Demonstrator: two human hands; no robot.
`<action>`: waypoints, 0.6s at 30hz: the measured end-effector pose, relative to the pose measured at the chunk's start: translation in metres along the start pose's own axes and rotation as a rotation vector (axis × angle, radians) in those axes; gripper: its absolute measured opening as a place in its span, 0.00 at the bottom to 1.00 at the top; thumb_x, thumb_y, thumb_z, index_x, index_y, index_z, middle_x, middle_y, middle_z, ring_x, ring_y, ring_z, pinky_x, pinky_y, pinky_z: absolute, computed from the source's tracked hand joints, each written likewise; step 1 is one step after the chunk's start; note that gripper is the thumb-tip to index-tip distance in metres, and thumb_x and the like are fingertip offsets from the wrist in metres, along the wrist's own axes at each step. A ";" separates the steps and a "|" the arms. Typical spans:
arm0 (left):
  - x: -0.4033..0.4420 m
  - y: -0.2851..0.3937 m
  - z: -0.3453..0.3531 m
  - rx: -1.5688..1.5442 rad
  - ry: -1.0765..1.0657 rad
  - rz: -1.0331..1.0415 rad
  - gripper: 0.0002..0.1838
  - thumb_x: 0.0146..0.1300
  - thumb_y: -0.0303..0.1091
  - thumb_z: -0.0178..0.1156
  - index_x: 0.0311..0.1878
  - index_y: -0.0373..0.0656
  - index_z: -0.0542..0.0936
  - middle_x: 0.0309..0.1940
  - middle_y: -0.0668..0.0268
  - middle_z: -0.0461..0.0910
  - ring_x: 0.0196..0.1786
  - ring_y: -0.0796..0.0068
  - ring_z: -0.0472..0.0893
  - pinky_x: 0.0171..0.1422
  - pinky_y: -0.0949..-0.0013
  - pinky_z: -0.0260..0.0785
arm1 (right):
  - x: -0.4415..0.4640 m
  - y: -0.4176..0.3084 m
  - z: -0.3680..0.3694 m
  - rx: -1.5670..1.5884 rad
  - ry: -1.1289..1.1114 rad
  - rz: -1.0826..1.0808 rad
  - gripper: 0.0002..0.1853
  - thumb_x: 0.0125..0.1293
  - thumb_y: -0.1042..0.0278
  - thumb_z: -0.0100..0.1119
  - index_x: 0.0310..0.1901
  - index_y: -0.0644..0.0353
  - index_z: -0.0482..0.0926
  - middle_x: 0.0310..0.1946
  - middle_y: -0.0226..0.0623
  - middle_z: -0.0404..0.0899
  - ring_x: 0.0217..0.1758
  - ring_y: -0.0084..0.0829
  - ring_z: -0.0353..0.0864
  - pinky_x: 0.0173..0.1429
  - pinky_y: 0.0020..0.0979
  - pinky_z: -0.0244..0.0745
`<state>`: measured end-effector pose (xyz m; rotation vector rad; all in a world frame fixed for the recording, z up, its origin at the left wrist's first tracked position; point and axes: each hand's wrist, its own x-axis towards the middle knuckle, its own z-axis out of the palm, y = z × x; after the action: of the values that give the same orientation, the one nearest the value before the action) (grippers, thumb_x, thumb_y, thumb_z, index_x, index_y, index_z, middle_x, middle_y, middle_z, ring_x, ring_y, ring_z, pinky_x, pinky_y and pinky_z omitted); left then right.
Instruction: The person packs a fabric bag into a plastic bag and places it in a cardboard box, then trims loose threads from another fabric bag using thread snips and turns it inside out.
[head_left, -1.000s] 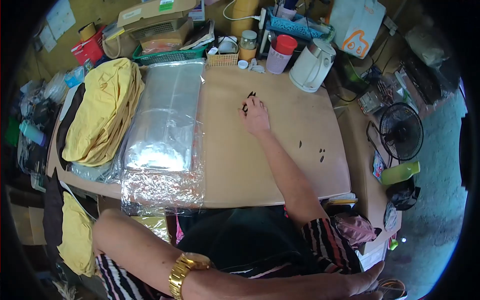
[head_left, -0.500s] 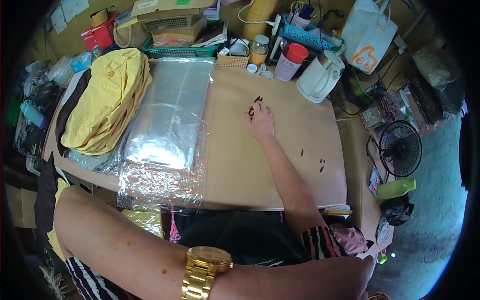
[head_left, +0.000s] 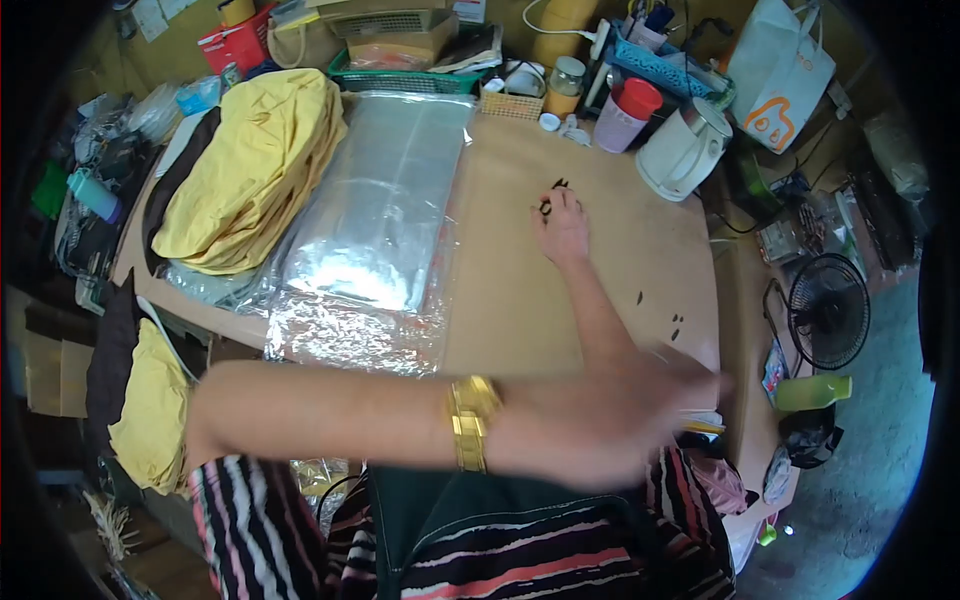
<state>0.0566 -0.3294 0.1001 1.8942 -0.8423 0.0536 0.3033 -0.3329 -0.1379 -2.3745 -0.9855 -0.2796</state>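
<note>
Black all over, a small pointed ring-handled tool (head_left: 546, 209) is held under the loosely curled right hand (head_left: 563, 228), nearer the far edge of the brown tabletop (head_left: 520, 300); the left hand (head_left: 620, 420) is blurred, its opening and hold impossible to tell.

The right hand (head_left: 565, 228) grips a small black tool (head_left: 546, 208) on the table (head_left: 510, 270). Left of this grip lies clear plastic (head_left: 370, 200); nearer than it, the left hand (head_left: 625, 412) is blurred.
</note>
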 end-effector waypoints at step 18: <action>-0.274 -0.130 0.109 -0.115 -0.017 -0.666 0.33 0.72 0.47 0.42 0.75 0.41 0.52 0.73 0.50 0.56 0.75 0.54 0.58 0.78 0.59 0.48 | 0.000 0.012 0.011 -0.141 0.229 -0.114 0.17 0.59 0.59 0.64 0.47 0.53 0.72 0.60 0.48 0.68 0.60 0.49 0.70 0.62 0.50 0.64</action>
<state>-0.1108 -0.2426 -0.1614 1.9761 -0.1874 -0.4098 0.3123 -0.3336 -0.1522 -2.3479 -1.0213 -0.6681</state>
